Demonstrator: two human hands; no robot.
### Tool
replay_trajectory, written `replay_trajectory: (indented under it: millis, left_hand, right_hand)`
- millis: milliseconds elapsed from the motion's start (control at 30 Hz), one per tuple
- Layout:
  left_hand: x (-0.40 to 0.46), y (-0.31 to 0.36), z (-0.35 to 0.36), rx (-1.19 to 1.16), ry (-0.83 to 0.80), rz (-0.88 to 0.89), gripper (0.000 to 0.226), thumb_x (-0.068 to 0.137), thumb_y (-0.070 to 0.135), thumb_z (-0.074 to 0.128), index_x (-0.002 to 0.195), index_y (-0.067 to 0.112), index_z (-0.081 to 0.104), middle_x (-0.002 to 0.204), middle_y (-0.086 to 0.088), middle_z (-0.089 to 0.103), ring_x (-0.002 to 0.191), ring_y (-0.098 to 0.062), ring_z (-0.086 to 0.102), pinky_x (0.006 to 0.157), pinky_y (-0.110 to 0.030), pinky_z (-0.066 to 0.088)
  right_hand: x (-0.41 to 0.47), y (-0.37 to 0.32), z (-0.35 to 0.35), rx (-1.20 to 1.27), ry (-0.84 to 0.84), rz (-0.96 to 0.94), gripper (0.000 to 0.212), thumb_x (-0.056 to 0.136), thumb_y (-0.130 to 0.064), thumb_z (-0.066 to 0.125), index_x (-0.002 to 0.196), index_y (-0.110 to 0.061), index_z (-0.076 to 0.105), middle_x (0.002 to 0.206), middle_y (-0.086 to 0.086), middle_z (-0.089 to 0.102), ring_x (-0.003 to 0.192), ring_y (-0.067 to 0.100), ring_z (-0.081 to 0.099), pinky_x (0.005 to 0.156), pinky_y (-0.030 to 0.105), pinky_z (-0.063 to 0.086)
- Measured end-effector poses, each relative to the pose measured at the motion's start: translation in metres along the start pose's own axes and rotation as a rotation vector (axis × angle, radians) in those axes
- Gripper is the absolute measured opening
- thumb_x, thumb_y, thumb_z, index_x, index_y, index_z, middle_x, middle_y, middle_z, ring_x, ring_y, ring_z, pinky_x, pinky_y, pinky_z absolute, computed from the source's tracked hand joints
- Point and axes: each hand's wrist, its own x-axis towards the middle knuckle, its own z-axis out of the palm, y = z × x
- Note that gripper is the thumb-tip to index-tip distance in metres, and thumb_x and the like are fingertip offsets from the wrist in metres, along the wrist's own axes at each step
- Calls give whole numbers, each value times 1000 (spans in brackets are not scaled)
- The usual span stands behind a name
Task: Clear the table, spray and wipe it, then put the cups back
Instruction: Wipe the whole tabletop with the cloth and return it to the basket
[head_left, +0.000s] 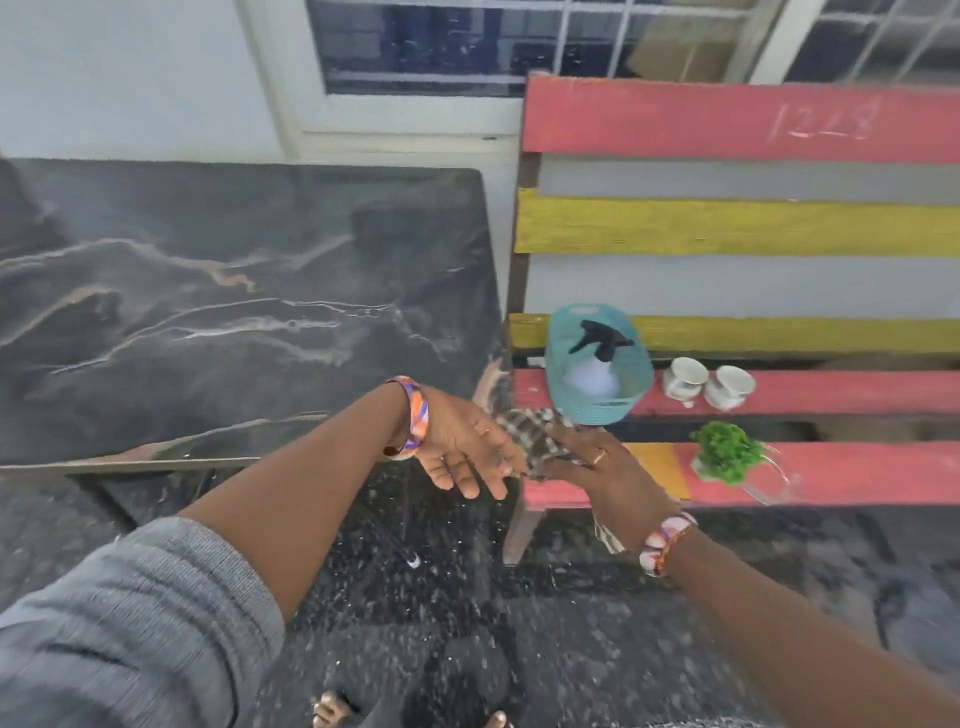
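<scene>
Cloth (530, 423) sits bunched between your hands at the bench (737, 475) edge, right hand (592, 457) gripping it, left hand (467, 447) open alongside; cups (706, 384) stand beyond on the bench, nearer your right

Both arms reach toward the bench (727, 395): the left hand (462, 447) has straight fingers, and the right hand (597, 462) grips a checked cloth (524, 421).
</scene>
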Motion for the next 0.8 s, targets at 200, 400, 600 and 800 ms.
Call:
replay_trajectory:
  millis: [200, 400, 600, 800]
  left_hand:
    - [32, 67, 30, -221, 82, 63, 44, 95, 38, 39, 109, 0, 56, 110, -21, 60, 79, -22, 66, 66, -32, 59]
    - [75, 113, 28, -675, 209, 262, 48, 84, 58, 44, 93, 13, 58, 89, -4, 62, 76, -17, 61, 63, -27, 51]
    - [113, 137, -18, -803, 207, 456, 10, 89, 12, 53, 82, 10, 60, 59, 2, 73, 54, -10, 69, 57, -23, 57]
    - [129, 172, -88, -415, 379, 494, 73, 72, 38, 74, 131, 9, 44, 138, -9, 50, 126, -28, 49, 99, -45, 45]
  right_hand:
    - [-3, 18, -39, 398, 415, 607, 46, 80, -11, 33, 117, -10, 61, 122, 24, 56, 107, 29, 59, 94, 12, 41]
    - [30, 19, -59, 685, 516, 636, 54, 78, -20, 62, 126, -36, 44, 132, -1, 50, 122, 11, 48, 104, 27, 42]
    - [64, 66, -49, 1404, 621, 1194, 69, 68, -15, 81, 126, -17, 43, 122, 3, 53, 101, 16, 59, 89, 38, 50]
    - [104, 139, -47, 1563, 213, 1232, 42, 67, -22, 77, 103, -5, 65, 102, 8, 69, 98, 26, 61, 80, 39, 45]
